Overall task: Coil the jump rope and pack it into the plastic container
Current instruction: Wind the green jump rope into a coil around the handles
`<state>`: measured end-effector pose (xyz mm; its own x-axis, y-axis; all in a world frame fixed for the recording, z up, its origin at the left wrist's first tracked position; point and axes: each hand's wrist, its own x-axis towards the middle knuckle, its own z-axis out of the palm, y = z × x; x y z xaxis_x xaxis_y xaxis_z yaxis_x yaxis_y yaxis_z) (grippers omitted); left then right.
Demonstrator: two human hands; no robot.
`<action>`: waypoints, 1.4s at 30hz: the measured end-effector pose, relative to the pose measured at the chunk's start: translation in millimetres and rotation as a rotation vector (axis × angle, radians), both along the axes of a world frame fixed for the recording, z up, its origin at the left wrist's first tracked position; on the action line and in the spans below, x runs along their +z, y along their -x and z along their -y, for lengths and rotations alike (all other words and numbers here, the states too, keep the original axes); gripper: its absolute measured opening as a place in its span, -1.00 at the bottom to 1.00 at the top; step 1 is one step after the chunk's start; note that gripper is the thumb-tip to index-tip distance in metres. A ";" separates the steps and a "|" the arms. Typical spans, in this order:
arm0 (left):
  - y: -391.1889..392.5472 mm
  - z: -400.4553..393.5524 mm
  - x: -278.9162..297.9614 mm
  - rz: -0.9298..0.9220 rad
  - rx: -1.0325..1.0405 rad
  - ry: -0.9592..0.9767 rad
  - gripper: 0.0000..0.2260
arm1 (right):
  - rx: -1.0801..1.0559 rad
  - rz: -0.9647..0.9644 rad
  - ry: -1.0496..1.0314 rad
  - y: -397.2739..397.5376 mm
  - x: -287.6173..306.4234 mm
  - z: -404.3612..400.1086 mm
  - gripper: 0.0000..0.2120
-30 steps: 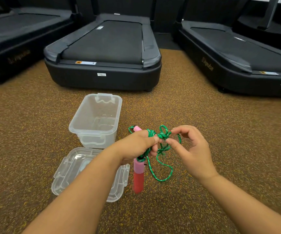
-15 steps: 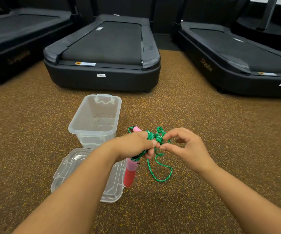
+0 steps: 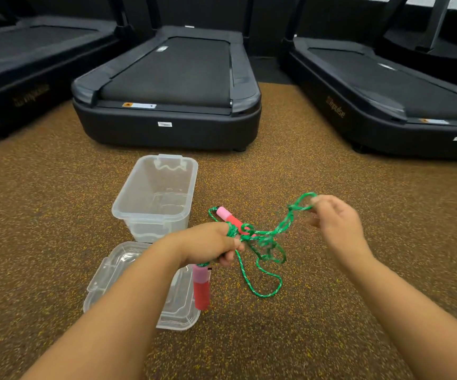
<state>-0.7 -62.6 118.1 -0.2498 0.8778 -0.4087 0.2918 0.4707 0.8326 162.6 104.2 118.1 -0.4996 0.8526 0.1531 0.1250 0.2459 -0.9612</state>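
Your left hand is closed as a fist around both handles of the jump rope, just in front of the plastic container and a little to its right; one pink and red handle hangs down below the fist, the other points up and toward the container. Your right hand, further to the right of the container, has its grip pinched together on a loop of the green cord and pulls it away from the tangle between your hands. To do this step well, I think you should keep the left fist firm so the handles stay side by side, draw the cord out slowly until the knots open, and then wind it in even turns around the handles. One long loop hangs down close to the floor; gather it too, or it may catch. The container stands open and looks empty, and its lid lies on the floor just before it, under your left forearm.
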 end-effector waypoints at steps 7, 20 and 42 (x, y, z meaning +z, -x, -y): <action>3.5 3.3 4.4 0.079 0.078 -0.051 -0.82 | -0.092 0.208 0.394 -26.1 -34.9 -25.9 -0.85; -10.4 -3.4 7.1 0.028 -0.014 -0.051 -0.74 | 0.600 0.325 -0.179 7.8 -8.4 37.2 -0.72; 7.8 4.7 7.0 0.032 0.147 -0.119 -0.81 | -0.139 0.158 0.428 -9.7 -46.5 -6.9 -0.79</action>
